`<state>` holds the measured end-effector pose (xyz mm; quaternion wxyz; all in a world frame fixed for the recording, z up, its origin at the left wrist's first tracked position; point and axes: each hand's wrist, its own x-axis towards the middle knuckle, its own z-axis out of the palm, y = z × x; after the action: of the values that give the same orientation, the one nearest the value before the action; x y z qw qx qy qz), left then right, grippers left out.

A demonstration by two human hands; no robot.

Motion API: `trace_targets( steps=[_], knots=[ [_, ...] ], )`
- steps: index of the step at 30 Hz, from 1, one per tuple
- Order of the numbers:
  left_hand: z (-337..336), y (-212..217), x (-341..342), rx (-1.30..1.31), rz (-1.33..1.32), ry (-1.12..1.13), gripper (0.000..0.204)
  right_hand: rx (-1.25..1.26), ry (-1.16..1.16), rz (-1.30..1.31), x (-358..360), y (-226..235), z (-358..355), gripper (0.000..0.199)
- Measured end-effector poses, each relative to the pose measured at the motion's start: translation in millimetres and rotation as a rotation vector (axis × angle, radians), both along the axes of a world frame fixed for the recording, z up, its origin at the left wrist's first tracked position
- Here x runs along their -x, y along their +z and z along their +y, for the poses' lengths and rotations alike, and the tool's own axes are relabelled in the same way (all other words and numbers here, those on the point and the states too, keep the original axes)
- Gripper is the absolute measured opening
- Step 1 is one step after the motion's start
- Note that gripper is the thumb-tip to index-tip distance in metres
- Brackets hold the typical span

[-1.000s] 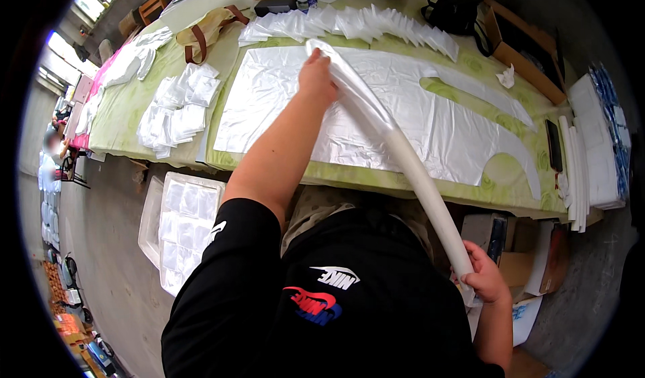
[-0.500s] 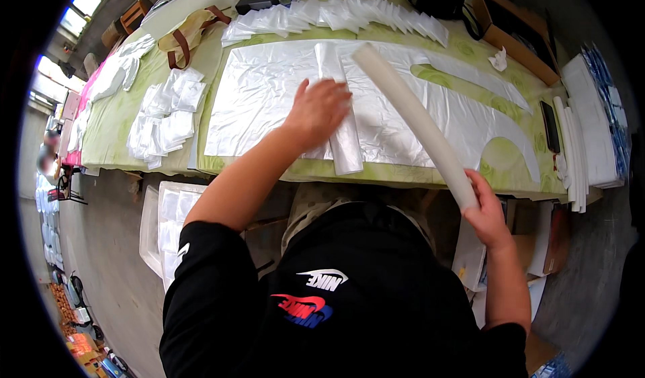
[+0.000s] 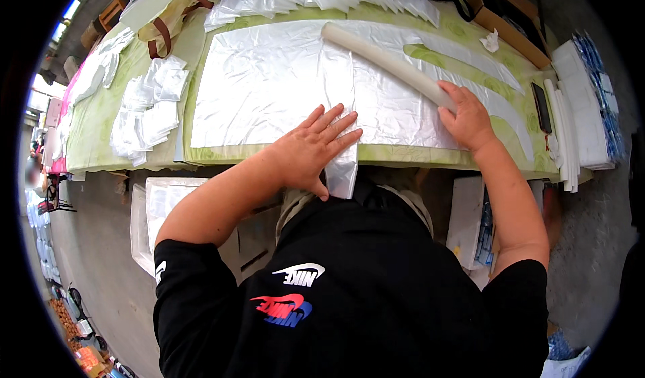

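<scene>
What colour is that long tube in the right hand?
The long tube is off-white; the head view shows it best.

Grey floor (image 3: 101, 233), bright windows (image 3: 72, 9) at left

On the front of the black shirt (image 3: 376, 297), 1 white lettered logo (image 3: 300, 274) is printed; below it, overlapping red and blue lettered logos (image 3: 282, 309) are seen. On the left sleeve (image 3: 191, 290), 1 small white mark (image 3: 160, 271) is shown.
</scene>
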<state>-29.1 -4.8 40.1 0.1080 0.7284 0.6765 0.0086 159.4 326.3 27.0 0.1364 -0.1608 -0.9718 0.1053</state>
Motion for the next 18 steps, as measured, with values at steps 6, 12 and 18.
trace_targets(
  steps=[6,12,18],
  knots=[
    [-5,-29,7,-0.131,0.083,-0.02,0.09,-0.221,0.254,0.259,-2,-5,-37,0.061],
    [-3,-20,-2,-0.147,-0.176,0.146,0.073,0.132,0.616,0.158,34,-14,-127,0.056],
    [-6,-35,-1,-0.482,-0.497,0.222,0.057,0.304,0.533,0.266,65,-19,-138,0.033]
  ],
)
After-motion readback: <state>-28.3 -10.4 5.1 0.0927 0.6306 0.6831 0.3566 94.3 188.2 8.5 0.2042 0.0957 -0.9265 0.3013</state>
